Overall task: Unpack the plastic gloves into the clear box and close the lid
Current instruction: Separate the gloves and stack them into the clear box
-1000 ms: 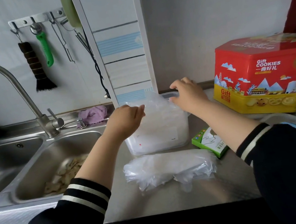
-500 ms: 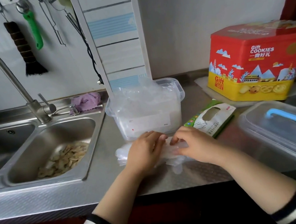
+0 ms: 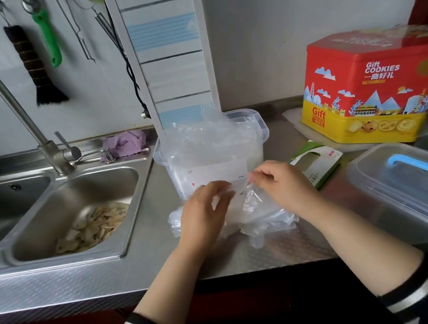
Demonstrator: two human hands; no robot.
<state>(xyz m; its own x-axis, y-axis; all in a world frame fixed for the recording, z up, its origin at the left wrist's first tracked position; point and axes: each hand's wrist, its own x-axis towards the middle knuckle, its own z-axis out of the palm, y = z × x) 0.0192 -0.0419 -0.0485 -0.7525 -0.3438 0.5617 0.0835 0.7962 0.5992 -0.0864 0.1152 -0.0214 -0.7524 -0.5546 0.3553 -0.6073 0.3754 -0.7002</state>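
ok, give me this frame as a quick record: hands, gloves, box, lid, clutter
left hand: grips the glove pile on the counter
right hand: pinches plastic at the pile's top
clear box: open, behind the pile, already stuffed with gloves
lid: off, lying right of the hands, blue handle up
carton: green-white, between box and lid
cookie tin: back right
sink: left, scraps in the basin

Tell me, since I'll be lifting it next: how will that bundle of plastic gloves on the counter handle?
The bundle of plastic gloves is thin, crinkled film, so it will probably sag and droop from wherever the left hand and right hand pinch it. It looks very light. Its glossy layers may slide apart.
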